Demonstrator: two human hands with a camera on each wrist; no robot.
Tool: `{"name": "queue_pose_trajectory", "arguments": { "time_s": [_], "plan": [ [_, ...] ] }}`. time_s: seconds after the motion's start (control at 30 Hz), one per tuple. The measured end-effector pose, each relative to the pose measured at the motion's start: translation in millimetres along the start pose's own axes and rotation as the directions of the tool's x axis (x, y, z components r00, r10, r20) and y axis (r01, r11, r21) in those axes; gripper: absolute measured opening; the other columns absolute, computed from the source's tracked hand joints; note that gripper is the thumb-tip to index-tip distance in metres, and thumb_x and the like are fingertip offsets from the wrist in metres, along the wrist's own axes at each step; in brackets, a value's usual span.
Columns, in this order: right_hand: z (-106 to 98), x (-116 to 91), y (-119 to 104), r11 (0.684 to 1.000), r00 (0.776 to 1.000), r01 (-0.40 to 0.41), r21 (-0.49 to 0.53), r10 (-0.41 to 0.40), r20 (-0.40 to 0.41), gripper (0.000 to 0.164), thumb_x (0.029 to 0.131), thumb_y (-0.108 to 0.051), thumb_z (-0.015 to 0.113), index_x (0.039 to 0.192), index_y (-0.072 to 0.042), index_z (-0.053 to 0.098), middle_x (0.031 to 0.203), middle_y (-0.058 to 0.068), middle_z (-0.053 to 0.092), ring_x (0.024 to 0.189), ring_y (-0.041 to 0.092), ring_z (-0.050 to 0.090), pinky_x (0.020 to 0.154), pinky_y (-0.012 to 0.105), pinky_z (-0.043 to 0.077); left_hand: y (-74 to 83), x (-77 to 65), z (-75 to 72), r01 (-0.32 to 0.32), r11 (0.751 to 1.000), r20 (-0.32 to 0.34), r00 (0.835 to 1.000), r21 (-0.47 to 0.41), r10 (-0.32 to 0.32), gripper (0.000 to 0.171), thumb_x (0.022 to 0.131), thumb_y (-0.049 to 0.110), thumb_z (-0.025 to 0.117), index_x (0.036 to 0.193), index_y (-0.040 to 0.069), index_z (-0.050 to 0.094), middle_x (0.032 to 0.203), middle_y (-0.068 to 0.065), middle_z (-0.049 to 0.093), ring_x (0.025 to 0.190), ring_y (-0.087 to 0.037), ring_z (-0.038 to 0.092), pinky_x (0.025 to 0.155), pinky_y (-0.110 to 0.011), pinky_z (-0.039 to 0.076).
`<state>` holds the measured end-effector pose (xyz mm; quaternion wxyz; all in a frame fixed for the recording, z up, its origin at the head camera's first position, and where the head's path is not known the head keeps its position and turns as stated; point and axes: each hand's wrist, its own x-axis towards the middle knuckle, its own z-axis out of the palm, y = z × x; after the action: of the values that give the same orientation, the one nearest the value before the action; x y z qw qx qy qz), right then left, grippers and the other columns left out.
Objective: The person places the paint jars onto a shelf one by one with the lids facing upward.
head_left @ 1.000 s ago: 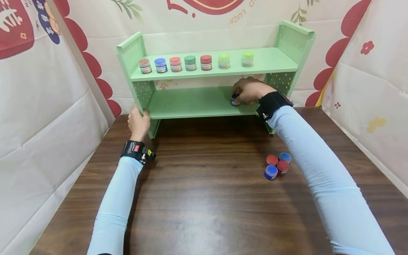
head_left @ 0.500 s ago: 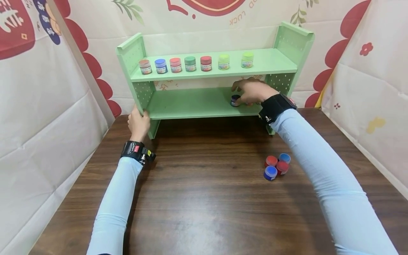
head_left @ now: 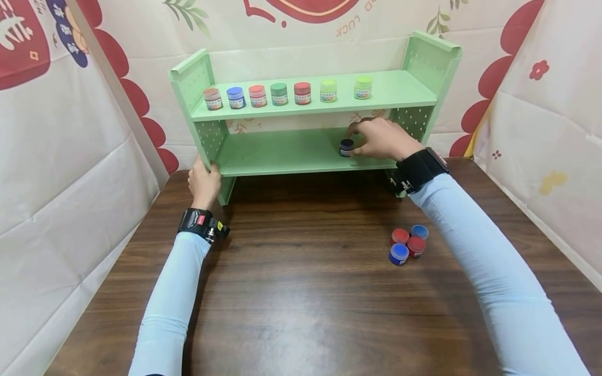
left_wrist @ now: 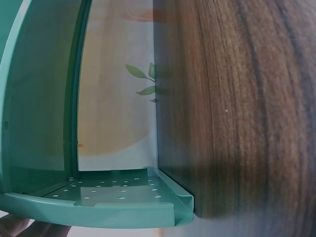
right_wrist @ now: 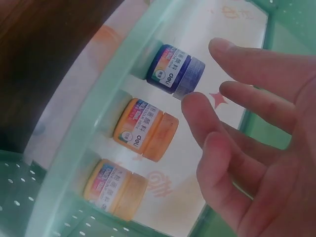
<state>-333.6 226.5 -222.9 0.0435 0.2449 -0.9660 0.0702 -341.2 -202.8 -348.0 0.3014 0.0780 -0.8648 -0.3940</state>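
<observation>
A dark blue paint jar (head_left: pixel 346 148) stands upright on the lower board of the green shelf (head_left: pixel 282 151). My right hand (head_left: pixel 383 138) is just to the right of the jar, thumb and fingers spread apart. In the right wrist view the fingertips hover close by the lid of that jar (right_wrist: pixel 174 71), with two orange paint jars (right_wrist: pixel 145 129) beside it on the same board. In the head view my hand hides these orange jars. My left hand (head_left: pixel 204 184) grips the lower left side panel of the shelf; the left wrist view shows only some fingers (left_wrist: pixel 34 229) behind the panel's edge.
On the upper board (head_left: pixel 395 94) several paint jars stand in a row, among them a green jar (head_left: pixel 279 94) and a light green jar (head_left: pixel 363 87). Two red and two blue jars (head_left: pixel 399 254) cluster on the wooden table (head_left: pixel 301 292) at right. A printed cloth (head_left: pixel 301 57) hangs behind.
My right hand has let go of the dark blue jar and drawn back to the right, its fingers spreading. The jar stays on the lower board. My left hand has not moved.
</observation>
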Motion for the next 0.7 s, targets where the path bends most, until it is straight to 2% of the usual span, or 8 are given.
{"name": "queue_pose_trajectory", "arguments": {
  "time_s": [0.2,0.47,0.7],
  "plan": [
    [6,-21,-3,1.0,0.998,0.01,-0.001,-0.01,-0.062,0.048,0.092,-0.029,0.076,0.136,-0.012,0.064,0.119,0.017,0.07,0.107,0.034,0.067,0.085,0.054,0.053,-0.7,0.9,0.3,0.002,1.0,-0.004,1.0,0.006,-0.002,0.031,0.099,0.023,0.05,0.126,0.012,0.059,0.128,-0.025,0.069,0.114,-0.052,0.066,0.087,-0.068,0.048],
    [19,-50,-2,0.999,0.993,0.039,0.01,-0.038,-0.112,0.044,0.092,-0.032,0.078,0.131,-0.014,0.067,0.13,0.014,0.066,0.113,0.035,0.065,0.087,0.054,0.051,-0.5,1.2,-0.1,0.017,1.0,0.003,1.0,0.003,-0.017,0.031,0.099,0.023,0.049,0.126,0.012,0.059,0.13,-0.023,0.068,0.118,-0.052,0.064,0.091,-0.068,0.047],
    [29,-74,4,0.996,0.994,0.084,0.034,-0.081,-0.079,0.034,0.093,-0.028,0.078,0.123,-0.015,0.07,0.112,0.007,0.076,0.078,0.018,0.066,0.072,0.04,0.05,0.2,1.4,0.2,0.015,1.0,0.005,1.0,0.003,-0.015,0.03,0.099,0.023,0.05,0.125,0.012,0.059,0.129,-0.023,0.068,0.118,-0.052,0.064,0.091,-0.068,0.048]
  ]
}}
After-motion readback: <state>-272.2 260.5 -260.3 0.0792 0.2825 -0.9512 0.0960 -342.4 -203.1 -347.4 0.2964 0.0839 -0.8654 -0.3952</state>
